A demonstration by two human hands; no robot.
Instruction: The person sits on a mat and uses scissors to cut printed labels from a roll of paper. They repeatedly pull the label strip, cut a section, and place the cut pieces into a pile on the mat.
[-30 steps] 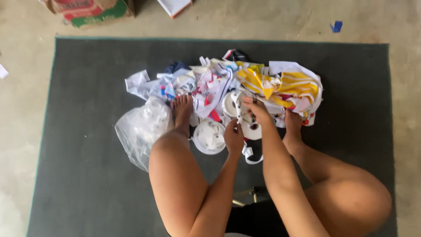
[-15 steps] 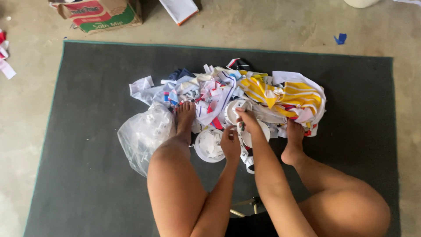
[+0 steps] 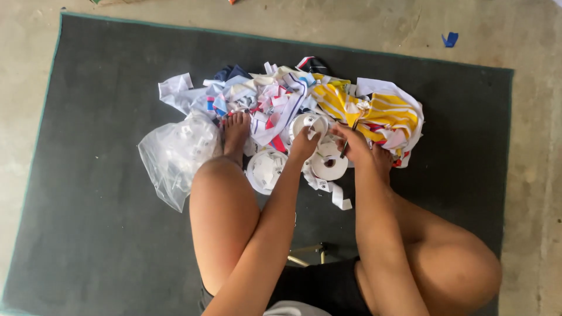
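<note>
I sit over a pile of fabric scraps [image 3: 374,111], white, yellow-striped, blue and red, lying on a dark mat [image 3: 105,105]. Three white rolls of label tape lie at its near edge: one [image 3: 266,169] by my left foot, one [image 3: 329,165] under my hands, and one [image 3: 308,123] higher up. My left hand [image 3: 303,145] pinches the white tape of the upper roll. My right hand [image 3: 353,143] is closed on a thin dark tool [image 3: 346,145], close beside the left hand. A loose tail of tape [image 3: 339,199] trails toward me.
A crumpled clear plastic bag [image 3: 175,155] lies left of my left foot [image 3: 237,131]. My right foot [image 3: 383,161] rests against the pile. Metal stool legs [image 3: 304,257] show between my knees. Bare concrete floor [image 3: 535,146] surrounds the mat, with a blue scrap [image 3: 449,40] on it.
Both hands have moved slightly up toward the pile, the left from the lower roll to the upper one. The camera has tilted down, so the boxes at the top are out of view.
</note>
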